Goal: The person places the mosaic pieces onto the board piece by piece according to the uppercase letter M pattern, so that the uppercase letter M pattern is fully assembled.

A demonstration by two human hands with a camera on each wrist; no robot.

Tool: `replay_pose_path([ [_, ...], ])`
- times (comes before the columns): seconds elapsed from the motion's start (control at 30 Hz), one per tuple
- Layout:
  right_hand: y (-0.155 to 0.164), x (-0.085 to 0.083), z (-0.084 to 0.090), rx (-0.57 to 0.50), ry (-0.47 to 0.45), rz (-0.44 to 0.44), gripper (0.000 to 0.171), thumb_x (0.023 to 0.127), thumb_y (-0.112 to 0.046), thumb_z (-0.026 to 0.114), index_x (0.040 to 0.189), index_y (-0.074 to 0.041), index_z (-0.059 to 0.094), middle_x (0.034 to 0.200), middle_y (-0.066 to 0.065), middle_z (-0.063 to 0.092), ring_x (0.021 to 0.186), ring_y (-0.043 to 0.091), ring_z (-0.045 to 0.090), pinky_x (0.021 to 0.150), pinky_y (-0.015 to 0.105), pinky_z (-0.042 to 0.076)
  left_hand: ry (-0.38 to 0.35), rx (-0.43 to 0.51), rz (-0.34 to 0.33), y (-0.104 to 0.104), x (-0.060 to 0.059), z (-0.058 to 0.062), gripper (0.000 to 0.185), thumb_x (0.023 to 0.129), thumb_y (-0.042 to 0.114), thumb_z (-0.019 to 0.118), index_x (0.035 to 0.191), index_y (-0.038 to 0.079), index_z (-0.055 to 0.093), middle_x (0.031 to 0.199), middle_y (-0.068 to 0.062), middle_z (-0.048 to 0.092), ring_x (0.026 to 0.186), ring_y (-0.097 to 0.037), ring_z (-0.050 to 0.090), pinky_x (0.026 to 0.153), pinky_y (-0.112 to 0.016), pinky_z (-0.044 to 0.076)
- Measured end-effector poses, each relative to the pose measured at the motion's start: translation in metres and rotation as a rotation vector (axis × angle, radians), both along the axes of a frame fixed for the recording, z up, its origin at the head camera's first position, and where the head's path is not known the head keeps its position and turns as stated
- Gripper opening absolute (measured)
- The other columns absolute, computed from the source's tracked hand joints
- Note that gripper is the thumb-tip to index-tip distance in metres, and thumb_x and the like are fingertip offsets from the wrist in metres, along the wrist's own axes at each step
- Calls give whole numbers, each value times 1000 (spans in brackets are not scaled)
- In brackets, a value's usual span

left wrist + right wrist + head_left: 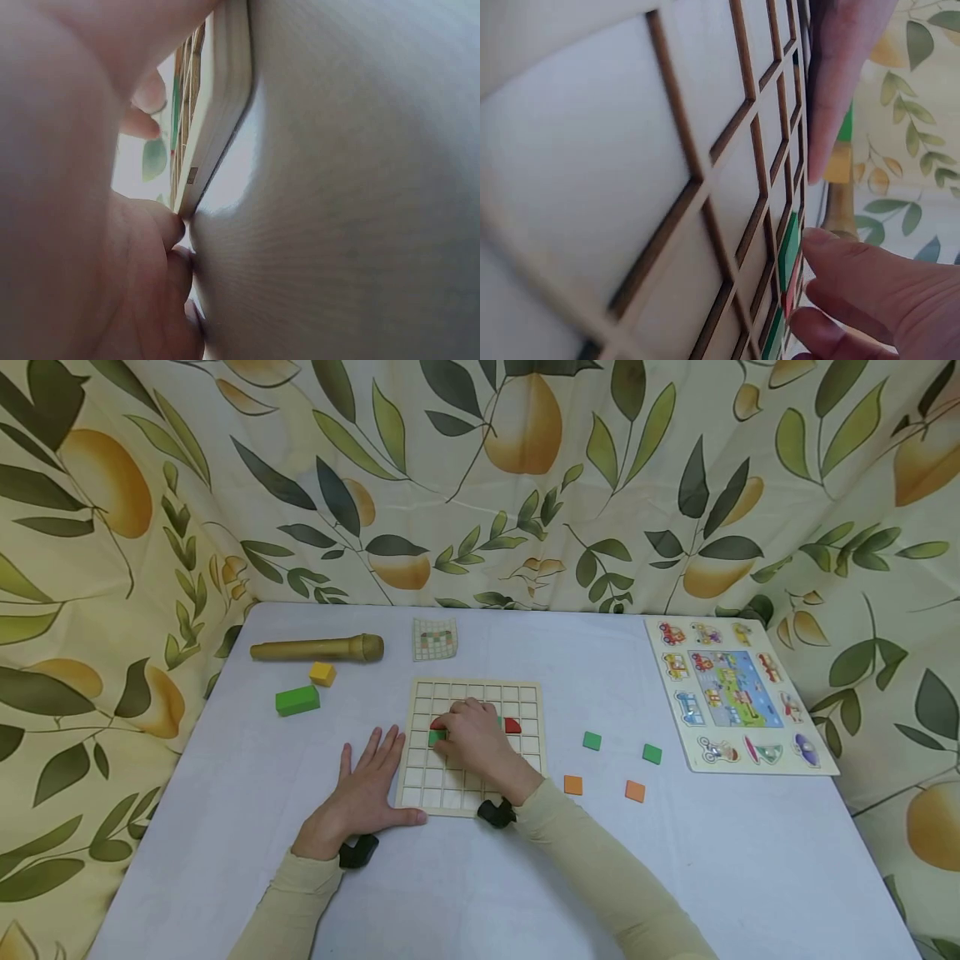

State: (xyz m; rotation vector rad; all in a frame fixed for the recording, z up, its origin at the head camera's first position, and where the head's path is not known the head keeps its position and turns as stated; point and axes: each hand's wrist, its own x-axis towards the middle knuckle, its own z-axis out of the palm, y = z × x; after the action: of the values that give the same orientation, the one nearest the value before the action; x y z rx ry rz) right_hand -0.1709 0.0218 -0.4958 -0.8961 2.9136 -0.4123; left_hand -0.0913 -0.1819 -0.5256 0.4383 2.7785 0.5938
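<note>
The grid board [435, 777] lies flat on the white counter [750, 868], squarely before the person, its far edge running side to side; it looks nearly square, so I can't pick out a long axis. The left hand [363, 789] rests palm down at its left side, fingers spread wide, thumb by the near corner. The right hand [476, 739] reaches over the board, fingers bent and narrow beside a green tile [437, 738]; whether they pinch anything I can't tell. A red piece [513, 725] sits to their right.
</note>
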Motion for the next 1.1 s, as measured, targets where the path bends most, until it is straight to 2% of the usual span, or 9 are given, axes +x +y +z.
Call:
replay_pose_path([
  [0.13,12,0,-1,-13,-10,-4,25,87,-31,75,107,-17,75,104,0,66,100,22,55,89,45,43,-1,2,3,0,0,-1,127,67,76,69,156,4,13,162,-11,5,147,-32,-6,107,-65,-8],
  [0.37,38,1,2,-109,-23,10,25,86,-26,76,108,-13,75,105,2,67,102,24,56,90,46,42,4,10,6,-1,0,-3,128,67,76,70,156,4,12,162,-11,5,147,-33,-6,107,-65,-8],
  [0.7,84,-3,0,-213,10,-21,27,86,-26,77,107,-9,74,103,4,67,95,24,55,81,43,42,12,24,4,0,0,-5,129,67,74,72,156,3,12,162,-12,5,147,-33,-6,106,-65,-8],
  [1.1,147,1,1,-161,-16,-191,31,86,-22,76,111,-4,73,107,10,67,104,31,54,88,49,40,4,25,7,1,0,-4,129,67,73,72,156,3,12,162,-12,4,147,-32,-7,107,-64,-10],
])
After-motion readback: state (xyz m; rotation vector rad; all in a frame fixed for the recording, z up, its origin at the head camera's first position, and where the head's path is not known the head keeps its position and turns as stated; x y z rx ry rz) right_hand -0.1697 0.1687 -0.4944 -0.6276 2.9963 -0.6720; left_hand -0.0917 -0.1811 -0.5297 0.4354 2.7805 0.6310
